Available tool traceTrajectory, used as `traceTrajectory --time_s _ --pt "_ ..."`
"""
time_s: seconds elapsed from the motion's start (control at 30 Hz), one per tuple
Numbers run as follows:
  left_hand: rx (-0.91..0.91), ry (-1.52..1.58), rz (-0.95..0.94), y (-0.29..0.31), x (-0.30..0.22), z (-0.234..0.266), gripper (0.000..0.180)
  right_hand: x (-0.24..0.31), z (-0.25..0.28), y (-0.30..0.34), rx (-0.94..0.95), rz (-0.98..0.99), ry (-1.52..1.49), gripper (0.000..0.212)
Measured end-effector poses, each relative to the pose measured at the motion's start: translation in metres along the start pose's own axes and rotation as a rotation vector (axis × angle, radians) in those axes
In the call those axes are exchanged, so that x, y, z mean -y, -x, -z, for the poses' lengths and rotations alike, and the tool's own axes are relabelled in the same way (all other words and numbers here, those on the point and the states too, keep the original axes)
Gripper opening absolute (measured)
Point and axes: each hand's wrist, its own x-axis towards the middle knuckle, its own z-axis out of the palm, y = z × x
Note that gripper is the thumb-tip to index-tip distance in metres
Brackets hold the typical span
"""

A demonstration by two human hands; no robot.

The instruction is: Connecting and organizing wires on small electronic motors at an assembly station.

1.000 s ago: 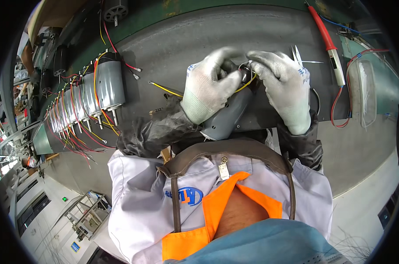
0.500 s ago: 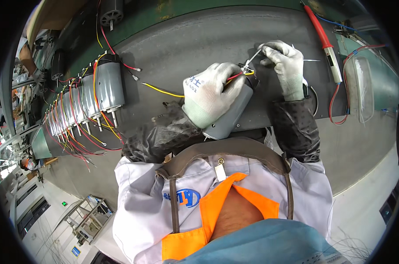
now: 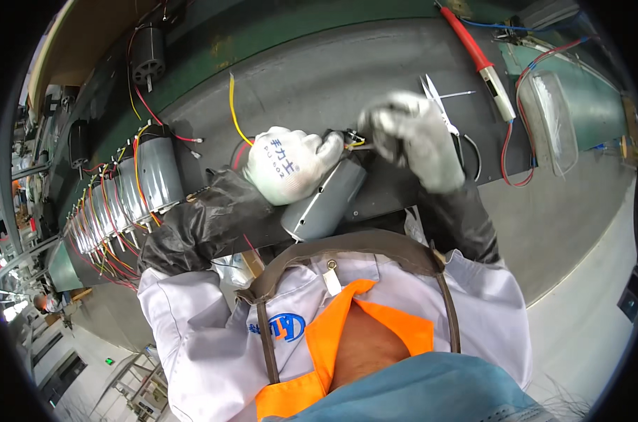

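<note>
A grey cylindrical motor (image 3: 326, 200) lies tilted in front of me, its black end facing away. My left hand (image 3: 291, 165), in a white glove, is closed over the motor's wires near that end. A yellow wire (image 3: 233, 109) rises from behind this hand, with a red wire (image 3: 241, 152) beside it. At the motor's far end, a thin pale cable tie (image 3: 362, 147) reaches toward my right hand (image 3: 407, 137). That gloved hand is blurred, but its fingers look curled around the tie's end.
Scissors (image 3: 440, 105) lie beyond my right hand. Farther right are a red-and-white handled tool (image 3: 484, 67) on a wire and a clear tray (image 3: 570, 144) of thin white strips. Several wired motors (image 3: 157, 169) stand in a row at left. Another motor (image 3: 148, 56) lies farther back.
My right hand has moved down and left, closer to the motor's end. The left hand and motor have shifted left in view, and the yellow wire now points upward.
</note>
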Motion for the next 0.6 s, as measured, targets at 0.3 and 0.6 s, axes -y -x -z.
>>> traceTrajectory --time_s 0.3,0.6 --pt "0.063 -0.067 0.131 -0.002 -0.02 0.008 0.028 0.008 -0.002 -0.048 -0.149 0.169 0.112 0.02" --pt "-0.388 0.351 -0.022 -0.025 0.024 -0.005 0.031 -0.058 0.047 0.123 -0.507 0.061 1.515 0.065"
